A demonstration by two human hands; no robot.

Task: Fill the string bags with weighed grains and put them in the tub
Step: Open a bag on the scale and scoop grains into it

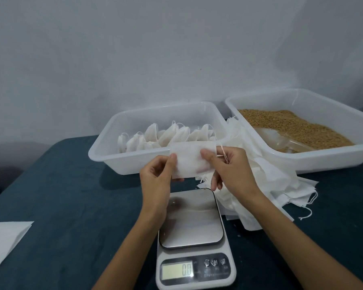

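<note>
Overhead, empty string bag (189, 160) (flat) between left hand (157, 176), right hand (228, 168)

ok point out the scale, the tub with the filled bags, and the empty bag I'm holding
scale (190, 218), head view, middle of its steel platform.
tub with the filled bags (105, 154), head view, bare front wall near its left corner.
empty bag (190, 162), head view, centre of the flat white fabric between both hands.

The white digital kitchen scale with a steel platform (194, 248) carries a pale rectangular display (177, 271) showing the digits "00" (possibly "0.0"; the decimal point cannot be resolved). The three round buttons (215, 262) beside it and the small print beneath them are too blurred to read.
</note>
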